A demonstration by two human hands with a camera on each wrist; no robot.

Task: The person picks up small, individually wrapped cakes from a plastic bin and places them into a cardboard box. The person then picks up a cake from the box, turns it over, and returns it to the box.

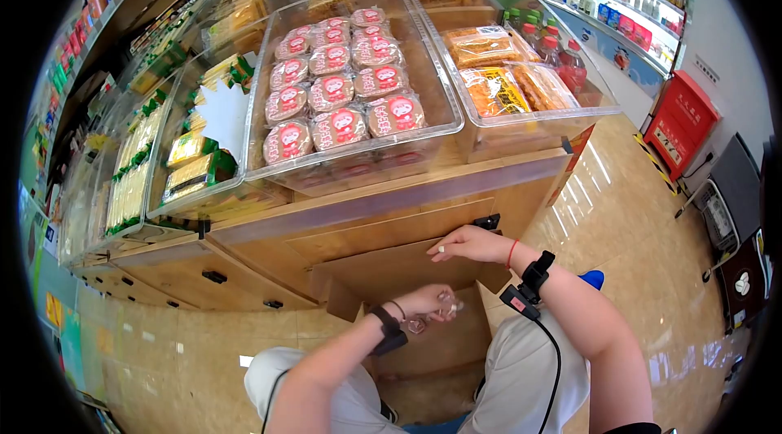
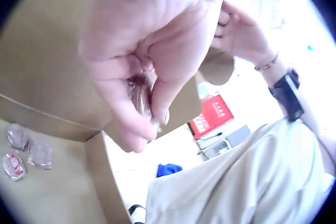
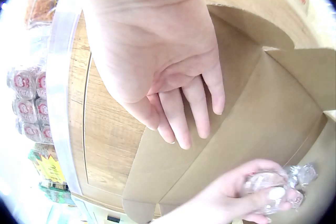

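Note:
Over the open cardboard box (image 1: 444,344), my left hand (image 1: 425,302) holds a round snack cake (image 2: 139,98) in clear plastic wrap, pinched between thumb and fingers. Several similar wrapped snack cakes (image 2: 40,153) lie on the box floor, one with a pink and white label. My right hand (image 1: 472,245) is empty, by the box's far flap (image 3: 157,166). In the right wrist view its palm shows and the fingers are loosely extended.
A wooden display counter (image 1: 383,222) stands just beyond the box. On it, a clear bin (image 1: 444,120) holds rows of pink-labelled round cakes (image 1: 332,90). Beside it, another bin contains packaged bread (image 1: 493,90) and bottles (image 1: 570,66). My knees (image 1: 529,361) flank the box.

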